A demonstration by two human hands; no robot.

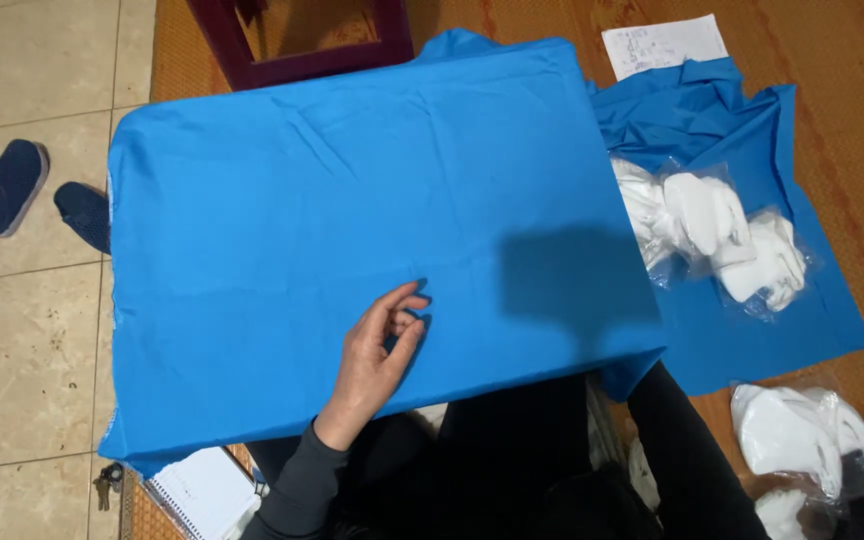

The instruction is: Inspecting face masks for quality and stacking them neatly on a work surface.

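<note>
A bright blue cloth [352, 200] covers a flat, table-like surface in front of me. My left hand [380, 355] rests on its near part, fingers loosely curled and apart, holding nothing. My dark sleeve runs down from the wrist to the bottom edge. My right hand is out of sight; only a dark-sleeved arm [687, 460] shows at the lower right, going under the cloth's near right corner.
More blue cloth [752, 120] lies on the woven mat at right, with white items in clear plastic bags [717, 225] on it and more bags [802, 435] lower right. A paper sheet [664, 45], a dark wooden stool [302, 40], two dark shoes [12, 185], a spiral notebook [202, 495] and keys [107, 485] lie around.
</note>
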